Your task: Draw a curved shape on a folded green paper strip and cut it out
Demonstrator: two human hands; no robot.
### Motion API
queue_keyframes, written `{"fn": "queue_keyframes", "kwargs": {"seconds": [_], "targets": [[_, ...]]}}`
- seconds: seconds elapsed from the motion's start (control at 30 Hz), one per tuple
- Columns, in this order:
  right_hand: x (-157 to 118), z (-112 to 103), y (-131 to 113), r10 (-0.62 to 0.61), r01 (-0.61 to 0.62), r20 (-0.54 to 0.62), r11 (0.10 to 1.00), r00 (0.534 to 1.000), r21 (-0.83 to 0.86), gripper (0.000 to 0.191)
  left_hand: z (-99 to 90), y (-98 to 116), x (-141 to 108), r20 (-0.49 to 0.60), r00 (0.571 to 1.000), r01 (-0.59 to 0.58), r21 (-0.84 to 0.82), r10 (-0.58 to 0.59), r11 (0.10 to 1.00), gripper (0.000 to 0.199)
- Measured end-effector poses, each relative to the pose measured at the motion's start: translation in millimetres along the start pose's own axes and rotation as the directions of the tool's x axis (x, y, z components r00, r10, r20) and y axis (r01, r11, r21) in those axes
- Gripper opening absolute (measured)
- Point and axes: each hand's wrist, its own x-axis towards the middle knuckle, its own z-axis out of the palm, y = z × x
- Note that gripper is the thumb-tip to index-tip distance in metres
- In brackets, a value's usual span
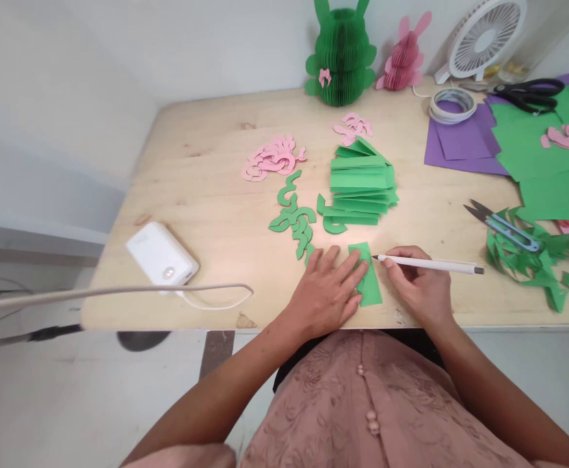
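Our left hand (330, 286) lies flat, hiding part of the strip (369, 286); right hand (413, 283) grips the pen (430, 264). Both sit near the worktop (206, 214) edge.

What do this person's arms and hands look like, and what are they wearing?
Both forearms are bare; no sleeves reach the wrists. The left hand and right hand show no gloves, rings, watch or bracelet. Below them is a dusty-pink embroidered garment with small matching buttons down the front.
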Motion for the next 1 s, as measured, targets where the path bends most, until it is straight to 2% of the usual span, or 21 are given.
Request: {"fn": "queue_keyframes", "kwargs": {"seconds": [0.43, 1.0], "targets": [[-13.0, -2.6, 0.6, 0.032, -0.031, 0.019, 0.999, 0.999, -0.014, 0.014, -0.5, 0.2, 0.6, -0.027, 1.000, 0.002, -0.012, -0.003, 1.000, 0.050], [-12.9, -1.4, 1.3, -0.016, 0.017, 0.040, 1.000, 0.999, -0.024, 0.009, -1.8, -0.1, 1.3, -0.009, 1.000, 0.004, -0.022, -0.004, 1.000, 0.048]]}}
